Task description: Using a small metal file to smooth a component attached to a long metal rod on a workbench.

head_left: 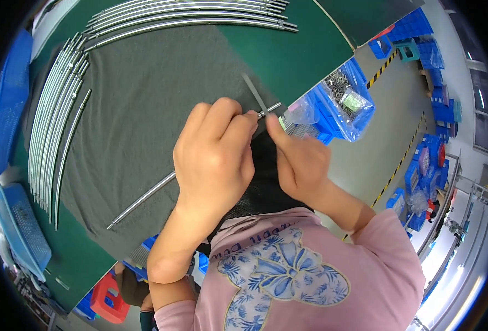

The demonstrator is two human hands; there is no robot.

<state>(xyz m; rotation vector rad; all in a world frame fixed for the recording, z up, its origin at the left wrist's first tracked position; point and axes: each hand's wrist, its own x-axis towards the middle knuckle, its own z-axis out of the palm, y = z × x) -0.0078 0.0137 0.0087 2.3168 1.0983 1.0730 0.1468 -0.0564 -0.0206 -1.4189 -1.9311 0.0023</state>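
Metal rod: the one in hand [142, 199] runs through the left hand, long tail out at its eight o'clock over the grey cloth [144, 105], short tip poking out at two o'clock.
Left hand [213, 157]: curled into a fist around the rod, fingertips pinching close to the tip end.
Right hand [305, 163]: also closed, gripping the low end of a thin flat strip [255, 91] that points to its eleven o'clock and crosses the rod near the tip. Honestly can't tell if strip and rod touch, it's blurry there.
Rod feel: looks like slim shiny metal, so I'd bet stiff, fairly light, kinda slippery, not fragile. The finish could scratch though.
Where to grab: I'd pinch right behind the tip and brace the shaft against the palm, otherwise that long tail will probably swing.
Strip feel: seems light and maybe a bit springy, so hold it low.
Spare rods: one batch at nine o'clock [51, 129], another at twelve [200, 21], on the green desk [293, 60].
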